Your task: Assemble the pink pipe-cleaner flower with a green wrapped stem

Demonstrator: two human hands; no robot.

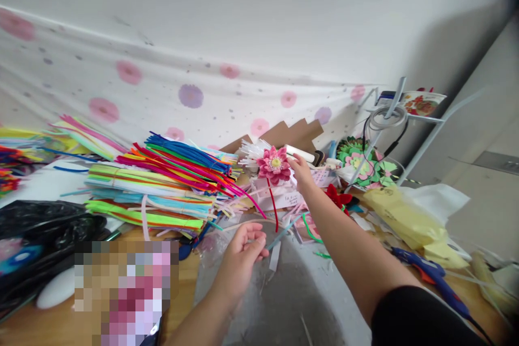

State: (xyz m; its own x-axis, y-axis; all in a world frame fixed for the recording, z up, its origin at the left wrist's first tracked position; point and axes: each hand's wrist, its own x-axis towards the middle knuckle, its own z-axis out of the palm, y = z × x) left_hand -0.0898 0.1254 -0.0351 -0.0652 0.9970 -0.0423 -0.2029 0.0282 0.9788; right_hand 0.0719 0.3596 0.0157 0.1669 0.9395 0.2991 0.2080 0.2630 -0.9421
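Note:
My right hand (pixel 302 173) reaches forward, its fingers closed at the right edge of a pink flower (pixel 274 165) with a pale yellow centre. A red fuzzy stem (pixel 272 203) hangs below the flower. My left hand (pixel 245 254) is nearer to me over a grey mat (pixel 279 303), its fingers curled and thumb pressed in. From its fingertips a pale blue pipe cleaner (pixel 286 231) runs up to the right. Just behind the flower are a white cylinder (pixel 300 153) and a bundle of white strips (pixel 249 152).
Bundles of coloured pipe cleaners (pixel 150 194) pile up at left, beside a black plastic bag (pixel 48 227). To the right are a red flower (pixel 337 198), green paper-like flowers (pixel 360 165), a yellow bag (pixel 405 221), a blue glue gun (pixel 432 275) and a white rack (pixel 425 118).

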